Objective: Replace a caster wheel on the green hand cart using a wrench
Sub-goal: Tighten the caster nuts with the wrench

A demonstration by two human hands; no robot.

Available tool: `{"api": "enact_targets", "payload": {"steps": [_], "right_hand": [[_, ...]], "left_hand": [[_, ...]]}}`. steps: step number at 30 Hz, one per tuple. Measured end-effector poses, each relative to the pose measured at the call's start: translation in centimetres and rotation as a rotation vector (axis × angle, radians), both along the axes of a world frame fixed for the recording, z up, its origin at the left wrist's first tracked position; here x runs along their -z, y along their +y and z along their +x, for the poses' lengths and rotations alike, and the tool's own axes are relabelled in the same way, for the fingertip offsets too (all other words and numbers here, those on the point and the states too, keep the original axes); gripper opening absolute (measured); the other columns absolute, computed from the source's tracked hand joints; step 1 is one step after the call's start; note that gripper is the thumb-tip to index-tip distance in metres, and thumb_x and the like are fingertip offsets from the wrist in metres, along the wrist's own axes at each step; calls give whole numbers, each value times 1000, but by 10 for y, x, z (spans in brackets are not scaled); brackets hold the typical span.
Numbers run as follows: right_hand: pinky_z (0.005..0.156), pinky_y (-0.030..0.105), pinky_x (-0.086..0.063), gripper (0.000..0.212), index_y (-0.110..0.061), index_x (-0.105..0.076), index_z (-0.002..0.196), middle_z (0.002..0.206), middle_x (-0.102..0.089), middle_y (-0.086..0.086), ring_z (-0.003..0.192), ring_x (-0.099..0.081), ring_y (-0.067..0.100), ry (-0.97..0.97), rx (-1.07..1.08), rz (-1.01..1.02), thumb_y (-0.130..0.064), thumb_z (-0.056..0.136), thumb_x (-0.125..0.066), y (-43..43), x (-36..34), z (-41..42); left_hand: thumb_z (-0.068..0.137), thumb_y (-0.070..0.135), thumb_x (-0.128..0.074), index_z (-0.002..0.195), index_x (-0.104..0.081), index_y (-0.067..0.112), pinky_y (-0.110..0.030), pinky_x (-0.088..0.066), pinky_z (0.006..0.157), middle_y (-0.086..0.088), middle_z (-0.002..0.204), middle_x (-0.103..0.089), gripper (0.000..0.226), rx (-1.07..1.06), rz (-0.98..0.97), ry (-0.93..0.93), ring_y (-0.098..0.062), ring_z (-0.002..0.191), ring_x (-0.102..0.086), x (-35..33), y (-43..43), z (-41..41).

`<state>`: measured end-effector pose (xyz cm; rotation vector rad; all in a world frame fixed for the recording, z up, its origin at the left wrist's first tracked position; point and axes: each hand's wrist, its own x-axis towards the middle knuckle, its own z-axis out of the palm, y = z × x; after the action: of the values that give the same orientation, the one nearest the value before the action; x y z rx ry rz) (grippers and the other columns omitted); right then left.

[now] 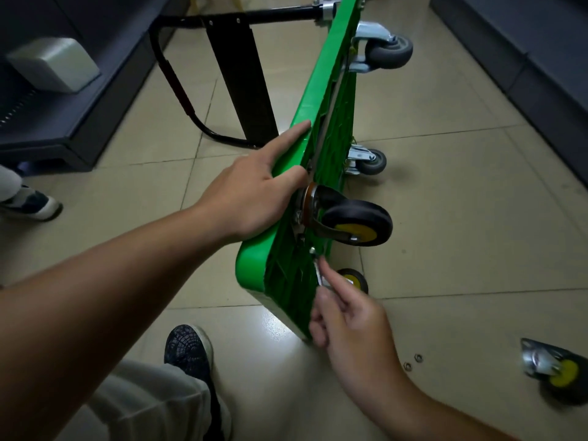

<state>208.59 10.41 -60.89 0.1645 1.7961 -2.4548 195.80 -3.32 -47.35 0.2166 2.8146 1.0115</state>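
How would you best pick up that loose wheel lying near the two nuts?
Probably by the silver bracket of the loose caster, reaching down from above: it lies on its side, bracket end toward the green cart, and flat metal edges pinch easier than the round tyre.

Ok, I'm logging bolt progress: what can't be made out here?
All head view.
Wrench head: tiny, partly covered by the right hand.
Lower yellow-hubbed wheel: mostly behind that hand.
Loose caster: blurred, near the right edge.
Green cart far end: cut off by the top edge.
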Motion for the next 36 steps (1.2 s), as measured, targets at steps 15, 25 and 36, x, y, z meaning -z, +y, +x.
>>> {"api": "enact_targets", "payload": {"steps": [15,25,36], "right_hand": [[104,31,-47,55,7,-46,138,113,-64,27,104,-65,37,884,-21,813,19,86,-58,32,85,-83],[112,33,-39,42,0,-41,142,130,-56,23,120,-51,36,1059,-92,940,3,103,-26,34,91,-105],[80,17,-51,64,-37,-29,157,109,-68,-18,89,-64,-3,227,-169,419,-7,104,-48,-2,9,-16]], "left_hand": [[88,50,-51,144,-27,74,-50,-60,81,10,125,-65,66,9,38,-6,-17,90,-72,5,-2,-3],[88,48,-51,144,-30,73,-50,-59,87,22,123,-60,65,-13,23,26,-13,99,-70,4,-3,-1],[94,47,-50,144,-23,74,-47,-58,88,2,135,-62,63,-26,-32,34,-23,98,-68,1,1,3]]}}
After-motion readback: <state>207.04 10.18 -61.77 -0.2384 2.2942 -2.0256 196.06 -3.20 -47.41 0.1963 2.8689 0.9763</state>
